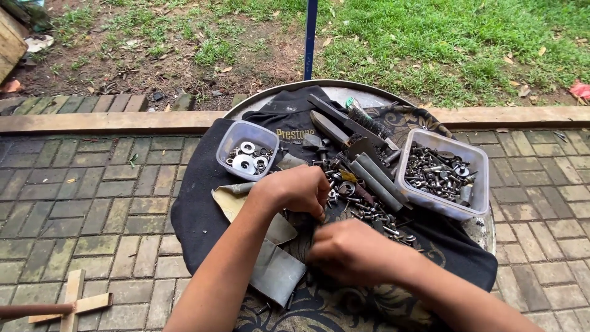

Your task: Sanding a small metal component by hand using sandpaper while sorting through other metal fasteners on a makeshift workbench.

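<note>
A round metal table (344, 92) is draped with a black cloth (196, 209) and a patterned one. My left hand (298, 189) reaches into a loose pile of bolts, nuts and washers (365, 209), its fingers curled over small parts. Close below it, my right hand (353, 252) is closed with the knuckles up, and what it holds is hidden. A small clear tub (247, 150) with washers stands at the left. To the right is a larger clear tub (444, 173) full of bolts and nuts.
Metal tools and a grey bar (375, 181) lie between the tubs. Folded grey sheets (273, 267) lie on the cloth near my arms. Brick paving (92, 197) surrounds the table, with grass beyond. A blue pole (311, 37) stands behind. A wooden cross piece (74, 301) lies lower left.
</note>
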